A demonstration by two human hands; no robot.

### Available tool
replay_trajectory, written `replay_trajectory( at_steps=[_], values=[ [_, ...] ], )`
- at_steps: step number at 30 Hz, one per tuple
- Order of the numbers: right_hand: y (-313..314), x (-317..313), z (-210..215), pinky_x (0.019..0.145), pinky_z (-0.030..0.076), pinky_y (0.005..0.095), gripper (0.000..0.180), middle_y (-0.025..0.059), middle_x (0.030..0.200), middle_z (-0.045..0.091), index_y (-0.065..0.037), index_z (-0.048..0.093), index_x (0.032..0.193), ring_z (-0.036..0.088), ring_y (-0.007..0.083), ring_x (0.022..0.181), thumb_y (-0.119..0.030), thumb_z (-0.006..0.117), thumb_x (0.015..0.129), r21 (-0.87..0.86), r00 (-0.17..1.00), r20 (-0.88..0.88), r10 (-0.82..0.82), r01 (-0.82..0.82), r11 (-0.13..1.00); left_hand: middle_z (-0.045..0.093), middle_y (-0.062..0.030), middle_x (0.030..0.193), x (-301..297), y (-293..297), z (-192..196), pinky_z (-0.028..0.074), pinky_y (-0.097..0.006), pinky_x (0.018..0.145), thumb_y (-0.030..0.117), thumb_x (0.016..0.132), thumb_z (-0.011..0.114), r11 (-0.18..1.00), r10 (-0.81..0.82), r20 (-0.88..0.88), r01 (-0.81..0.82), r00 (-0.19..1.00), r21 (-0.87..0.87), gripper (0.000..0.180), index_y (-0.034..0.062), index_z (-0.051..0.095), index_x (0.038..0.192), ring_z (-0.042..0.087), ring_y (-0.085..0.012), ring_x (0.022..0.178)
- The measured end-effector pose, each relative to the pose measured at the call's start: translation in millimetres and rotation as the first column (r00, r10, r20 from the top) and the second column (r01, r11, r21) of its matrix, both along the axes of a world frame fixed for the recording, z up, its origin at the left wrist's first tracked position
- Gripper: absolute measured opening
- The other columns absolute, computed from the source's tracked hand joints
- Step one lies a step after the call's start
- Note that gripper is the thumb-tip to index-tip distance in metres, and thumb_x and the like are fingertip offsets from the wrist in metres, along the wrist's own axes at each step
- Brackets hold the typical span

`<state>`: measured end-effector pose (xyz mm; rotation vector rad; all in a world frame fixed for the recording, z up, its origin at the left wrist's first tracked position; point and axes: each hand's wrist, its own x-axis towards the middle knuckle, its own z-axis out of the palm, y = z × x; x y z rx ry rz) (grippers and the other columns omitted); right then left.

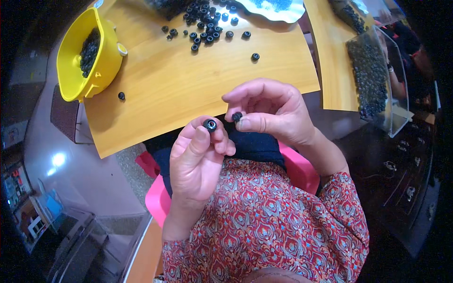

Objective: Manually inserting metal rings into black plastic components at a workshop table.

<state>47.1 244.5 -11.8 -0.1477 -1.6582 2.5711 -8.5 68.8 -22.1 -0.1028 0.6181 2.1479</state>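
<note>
My left hand (194, 162) is closed with a small black round part (210, 125) between thumb and fingertips. The part's end faces up and shows a shiny ring around a hole. Close to its right, my right hand (278, 113) pinches a smaller, knobbly black piece (237, 116) between thumb and index finger. The two pieces are apart, held just off the near edge of the wooden table (188, 80). The fingers partly cover both pieces, so their full shapes do not show.
A yellow tub (106, 59) holding black pieces stands at the left, with one loose black piece (121, 96) near it. Several black ring-shaped parts (207, 35) lie scattered at the far side. A white dish (290, 13) holds blue bits. Rightward, a clear box (368, 70) contains dark pieces.
</note>
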Motion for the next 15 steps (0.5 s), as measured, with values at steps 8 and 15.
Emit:
replay_trajectory(
  at_steps=[8,15],
  values=[
    [6,-4,0,0.069,0.053,0.0272,0.019,0.0086,0.087,0.066,0.001,0.067,0.096,0.065,0.0163,0.079,0.001,0.071,0.077,0.436,0.945,-0.328,0.003,0.149,0.888,0.057,-0.0071,0.087,1,0,0,0.046,-0.033,0.072,0.019,0.090,0.061,1.000,-0.004,-0.038,0.004,0.999,-0.009,0.026,-0.0013,0.056,0.105,0.053,-0.0152,0.074],
    [3,-8,9,0.064,0.051,0.0280,0.017,0.0090,0.080,0.066,-0.001,0.070,0.090,0.065,0.0195,0.074,-0.002,0.074,0.073,0.604,0.906,-0.418,0.061,0.227,0.764,0.061,-0.0081,0.087,3,-1,4,0.048,-0.032,0.071,0.016,0.089,0.063,0.998,0.017,-0.064,-0.021,0.998,-0.055,0.024,-0.0022,0.058,0.105,0.055,-0.0143,0.073]
  ],
)
